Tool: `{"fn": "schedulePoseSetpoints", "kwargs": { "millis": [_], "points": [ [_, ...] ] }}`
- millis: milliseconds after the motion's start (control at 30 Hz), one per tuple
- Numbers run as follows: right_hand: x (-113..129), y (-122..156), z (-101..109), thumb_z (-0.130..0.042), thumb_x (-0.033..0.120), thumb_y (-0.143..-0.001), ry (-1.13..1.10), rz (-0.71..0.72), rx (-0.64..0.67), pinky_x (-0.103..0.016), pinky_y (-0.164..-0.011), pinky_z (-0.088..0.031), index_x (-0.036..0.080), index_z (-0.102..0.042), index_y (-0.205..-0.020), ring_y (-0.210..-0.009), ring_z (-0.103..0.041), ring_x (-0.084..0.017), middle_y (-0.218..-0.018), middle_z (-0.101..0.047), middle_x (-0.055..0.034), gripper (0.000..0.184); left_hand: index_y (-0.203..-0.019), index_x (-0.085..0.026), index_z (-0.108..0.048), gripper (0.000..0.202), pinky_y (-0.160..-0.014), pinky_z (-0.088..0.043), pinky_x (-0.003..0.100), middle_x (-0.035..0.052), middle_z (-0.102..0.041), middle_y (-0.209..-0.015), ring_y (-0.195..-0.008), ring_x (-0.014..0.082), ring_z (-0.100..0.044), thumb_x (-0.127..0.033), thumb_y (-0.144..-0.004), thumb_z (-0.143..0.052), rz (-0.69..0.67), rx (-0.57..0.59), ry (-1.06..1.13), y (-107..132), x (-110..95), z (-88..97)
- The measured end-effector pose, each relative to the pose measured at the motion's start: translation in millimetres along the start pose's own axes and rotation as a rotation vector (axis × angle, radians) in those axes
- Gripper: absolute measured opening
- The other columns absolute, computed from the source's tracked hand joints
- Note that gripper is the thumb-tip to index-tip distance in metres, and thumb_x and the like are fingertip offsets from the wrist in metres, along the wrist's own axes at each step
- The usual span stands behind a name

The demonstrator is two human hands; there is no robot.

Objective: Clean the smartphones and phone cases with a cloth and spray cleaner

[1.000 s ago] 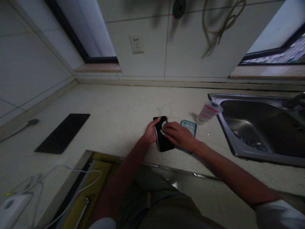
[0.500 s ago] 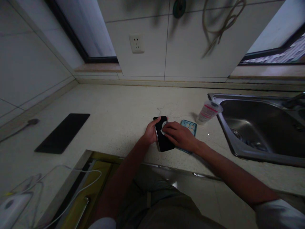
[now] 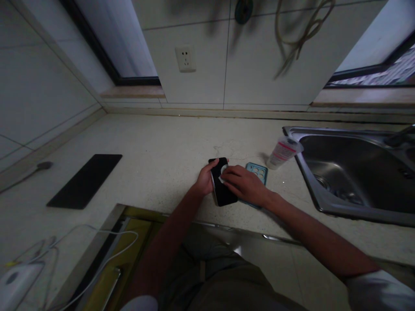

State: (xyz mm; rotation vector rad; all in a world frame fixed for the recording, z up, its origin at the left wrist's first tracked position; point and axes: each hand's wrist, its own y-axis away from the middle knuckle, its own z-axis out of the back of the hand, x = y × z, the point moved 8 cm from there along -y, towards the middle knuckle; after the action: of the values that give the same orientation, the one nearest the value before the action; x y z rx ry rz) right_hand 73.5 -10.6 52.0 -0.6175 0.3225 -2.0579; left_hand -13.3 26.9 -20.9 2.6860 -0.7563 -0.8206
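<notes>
A black phone lies tilted near the counter's front edge. My left hand grips its left side with fingers curled round it. My right hand rests over the phone's upper part, fingertips pressed on a small white round piece on its surface. A teal phone case with round cut-outs lies on the counter just right of the phone, partly under my right hand.
A clear plastic cup lies on its side beside the steel sink. A black flat slab lies at left. A white device with cables sits at lower left. Wall socket behind.
</notes>
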Motion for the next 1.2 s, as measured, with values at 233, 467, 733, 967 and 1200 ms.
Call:
{"fn": "schedulePoseSetpoints", "kwargs": {
  "millis": [233, 467, 733, 967, 1200],
  "points": [
    [-0.7, 0.5, -0.7, -0.049, 0.023, -0.099, 0.009, -0.007, 0.014, -0.043, -0.087, -0.056, 0.019, -0.068, -0.113, -0.104, -0.06, -0.026, -0.112, -0.066, -0.0132, 0.024, -0.101, -0.008, -0.072, 0.031, -0.051, -0.039, 0.023, 0.0057, -0.066, -0.071, -0.054, 0.0122, -0.056, -0.035, -0.088, -0.064, -0.004, 0.008, -0.016, -0.8, -0.3, 0.3],
    [-1.0, 1.1, -1.2, -0.05, 0.022, -0.099, -0.002, 0.007, 0.002, -0.043, -0.088, -0.056, 0.017, -0.067, -0.114, -0.105, -0.06, -0.026, -0.112, -0.066, -0.0143, 0.023, -0.105, -0.007, -0.071, 0.033, -0.05, -0.037, 0.023, 0.0036, -0.063, -0.067, -0.052, 0.0117, -0.054, -0.035, -0.089, -0.062, 0.013, -0.016, -0.011, 0.1, 0.6, -0.9],
    [-1.5, 1.8, -2.5, -0.05, 0.023, -0.099, -0.01, -0.011, 0.02, -0.043, -0.09, -0.055, 0.019, -0.067, -0.115, -0.106, -0.06, -0.026, -0.114, -0.066, -0.0135, 0.023, -0.105, -0.007, -0.071, 0.033, -0.05, -0.037, 0.023, 0.0043, -0.064, -0.069, -0.053, 0.0115, -0.054, -0.034, -0.09, -0.06, 0.018, -0.004, -0.001, 0.3, 1.2, -1.4],
    [-1.7, 1.6, -2.1, -0.049, 0.023, -0.1, -0.003, 0.008, 0.002, -0.043, -0.089, -0.055, 0.018, -0.067, -0.114, -0.105, -0.059, -0.026, -0.113, -0.066, -0.0139, 0.024, -0.104, -0.007, -0.071, 0.032, -0.05, -0.037, 0.023, 0.0034, -0.063, -0.068, -0.053, 0.011, -0.054, -0.034, -0.089, -0.061, 0.02, 0.002, 0.011, -0.2, 1.6, -1.2],
    [-2.1, 1.2, -2.6, -0.049, 0.023, -0.099, -0.018, -0.004, 0.012, -0.045, -0.09, -0.055, 0.019, -0.067, -0.116, -0.107, -0.059, -0.026, -0.114, -0.066, -0.0134, 0.025, -0.108, -0.008, -0.071, 0.035, -0.053, -0.039, 0.023, 0.0045, -0.065, -0.071, -0.055, 0.0121, -0.056, -0.036, -0.086, -0.067, 0.011, 0.008, -0.015, -1.3, 0.9, 1.7]
  ]
}}
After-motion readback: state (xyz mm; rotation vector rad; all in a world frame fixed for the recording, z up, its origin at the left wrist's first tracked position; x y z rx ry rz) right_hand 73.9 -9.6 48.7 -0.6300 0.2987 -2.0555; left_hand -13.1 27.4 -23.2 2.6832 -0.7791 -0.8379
